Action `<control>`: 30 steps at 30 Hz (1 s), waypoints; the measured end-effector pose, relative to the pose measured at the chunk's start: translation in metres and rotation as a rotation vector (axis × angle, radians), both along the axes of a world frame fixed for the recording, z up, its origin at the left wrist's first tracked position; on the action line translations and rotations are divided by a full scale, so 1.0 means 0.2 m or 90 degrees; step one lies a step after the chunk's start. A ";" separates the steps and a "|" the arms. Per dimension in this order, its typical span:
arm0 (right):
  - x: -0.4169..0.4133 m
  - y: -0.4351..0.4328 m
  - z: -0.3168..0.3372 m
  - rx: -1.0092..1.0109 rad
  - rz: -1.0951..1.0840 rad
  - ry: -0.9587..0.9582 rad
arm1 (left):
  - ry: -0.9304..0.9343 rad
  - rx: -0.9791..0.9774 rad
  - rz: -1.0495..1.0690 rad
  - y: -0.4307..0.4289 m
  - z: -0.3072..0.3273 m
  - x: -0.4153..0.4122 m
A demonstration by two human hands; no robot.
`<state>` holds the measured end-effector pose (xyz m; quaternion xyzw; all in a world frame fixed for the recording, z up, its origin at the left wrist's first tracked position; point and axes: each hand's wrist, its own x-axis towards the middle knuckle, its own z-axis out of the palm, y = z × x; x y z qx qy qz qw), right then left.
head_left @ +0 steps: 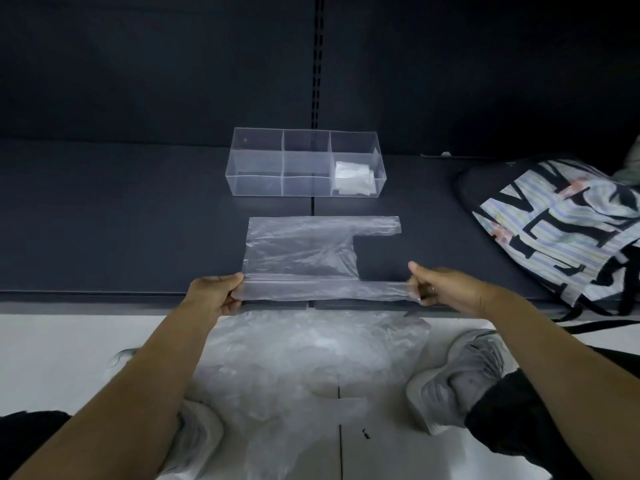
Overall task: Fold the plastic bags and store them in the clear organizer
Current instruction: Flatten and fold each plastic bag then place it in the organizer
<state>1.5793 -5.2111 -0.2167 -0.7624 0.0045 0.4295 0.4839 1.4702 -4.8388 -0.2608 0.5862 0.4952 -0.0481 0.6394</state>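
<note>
The left hand [216, 294] curls fingers and thumb round the near left corner of a clear plastic bag [301, 251], which lies flat on the dark shelf [121, 220]. Behind the bag stands the clear organizer [256, 185], with folded bags [353, 178] in its right-hand compartment. The right hand [446, 287] pinches the bag's near handle, pulled taut. At far right lies a patterned tote [568, 230].

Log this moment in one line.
left hand: pinches plastic bag corner | right hand: pinches its handle | near edge lifted off shelf | organizer: folded bags in right compartment
</note>
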 end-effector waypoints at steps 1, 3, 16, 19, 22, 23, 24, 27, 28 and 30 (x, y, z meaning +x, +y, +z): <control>0.01 0.00 0.00 0.005 0.000 0.001 | 0.005 0.015 -0.009 -0.01 -0.01 0.01; 0.02 0.01 -0.01 0.020 -0.025 0.003 | 0.008 0.042 -0.020 -0.02 -0.02 0.02; 0.05 -0.05 -0.14 -0.046 -0.135 -0.057 | -0.013 0.399 -0.172 -0.12 -0.09 -0.04; 0.04 -0.07 -0.18 -0.076 -0.228 -0.093 | -0.011 0.457 -0.197 -0.17 -0.09 -0.06; 0.04 -0.08 -0.21 -0.165 -0.339 -0.165 | 0.008 0.500 -0.210 -0.20 -0.10 -0.07; 0.03 -0.08 -0.22 -0.225 -0.362 -0.195 | 0.011 0.513 -0.217 -0.21 -0.10 -0.07; 0.02 -0.08 -0.23 -0.288 -0.372 -0.223 | 0.011 0.522 -0.228 -0.22 -0.10 -0.07; -0.05 0.00 -0.23 -0.430 -0.385 -0.313 | 0.007 0.569 -0.229 -0.24 -0.07 -0.09; -0.09 0.07 -0.22 -0.451 -0.391 -0.359 | -0.009 0.622 -0.220 -0.25 -0.06 -0.09; -0.16 0.24 -0.22 -0.463 -0.364 -0.506 | -0.068 0.758 -0.245 -0.26 -0.06 -0.09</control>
